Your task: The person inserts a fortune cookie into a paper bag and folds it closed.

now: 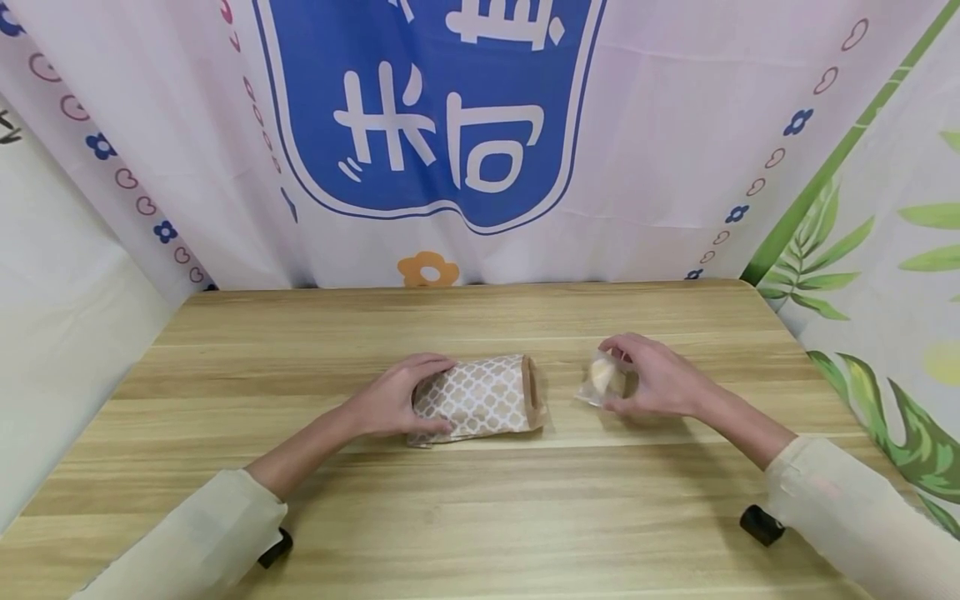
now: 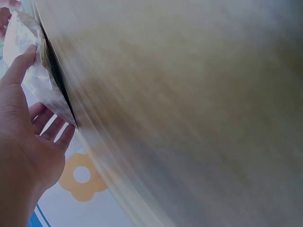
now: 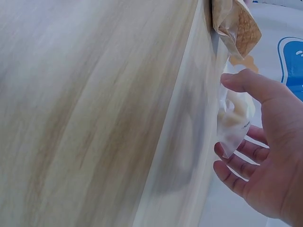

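Note:
A paper bag (image 1: 480,398), tan with a white lattice pattern, lies on its side on the wooden table, its brown open mouth facing right. My left hand (image 1: 405,396) grips the bag's left end, thumb along the near side and fingers at the far side. In the left wrist view the thumb overlaps the bag (image 2: 35,71). To the right is a small clear plastic packet (image 1: 600,375) with something pale yellow inside. My right hand (image 1: 656,379) holds this packet (image 3: 232,113) between thumb and curved fingers, with a gap left before the palm.
The wooden table (image 1: 480,508) stretches under both hands. Behind its far edge hangs a white curtain (image 1: 637,167) with a blue printed sign. A leaf-patterned cloth (image 1: 847,258) hangs at the right. Black bands show at both sleeves.

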{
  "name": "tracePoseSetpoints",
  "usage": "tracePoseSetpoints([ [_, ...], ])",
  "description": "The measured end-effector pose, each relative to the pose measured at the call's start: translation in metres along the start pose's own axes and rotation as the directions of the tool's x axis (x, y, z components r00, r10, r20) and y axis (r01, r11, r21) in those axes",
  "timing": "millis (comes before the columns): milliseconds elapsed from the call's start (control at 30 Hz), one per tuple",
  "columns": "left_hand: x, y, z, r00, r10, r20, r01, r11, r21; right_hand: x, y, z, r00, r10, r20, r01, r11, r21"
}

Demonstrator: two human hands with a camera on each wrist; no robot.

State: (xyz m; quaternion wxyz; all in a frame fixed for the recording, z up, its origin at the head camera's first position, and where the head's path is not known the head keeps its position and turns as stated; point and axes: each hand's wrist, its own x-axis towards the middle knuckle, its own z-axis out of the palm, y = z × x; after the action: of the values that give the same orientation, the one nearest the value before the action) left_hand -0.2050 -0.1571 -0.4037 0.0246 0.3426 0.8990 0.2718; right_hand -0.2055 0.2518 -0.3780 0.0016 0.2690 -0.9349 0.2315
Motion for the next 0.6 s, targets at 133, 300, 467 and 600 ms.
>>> tracePoseSetpoints([
  [133,0.0,0.0,0.001,1.0,-0.004,-0.003,0.004,1.0,-0.008,0.002,-0.003,0.0,1.0,0.014,-0.01,-0.013,0.998,0.056],
  [300,0.0,-0.001,0.0,1.0,0.003,-0.01,-0.003,1.0,-0.01,0.004,-0.006,0.001,0.999,-0.014,-0.039,0.018,0.996,0.084],
  [467,0.0,-0.001,0.0,1.0,0.005,-0.009,-0.005,1.0,-0.015,0.007,-0.011,0.003,0.997,-0.06,-0.054,0.065,0.993,0.097],
  [600,0.0,-0.001,-0.001,1.0,0.002,-0.008,-0.003,1.0,-0.016,0.01,-0.015,0.005,0.996,-0.073,-0.053,0.079,0.991,0.113],
])
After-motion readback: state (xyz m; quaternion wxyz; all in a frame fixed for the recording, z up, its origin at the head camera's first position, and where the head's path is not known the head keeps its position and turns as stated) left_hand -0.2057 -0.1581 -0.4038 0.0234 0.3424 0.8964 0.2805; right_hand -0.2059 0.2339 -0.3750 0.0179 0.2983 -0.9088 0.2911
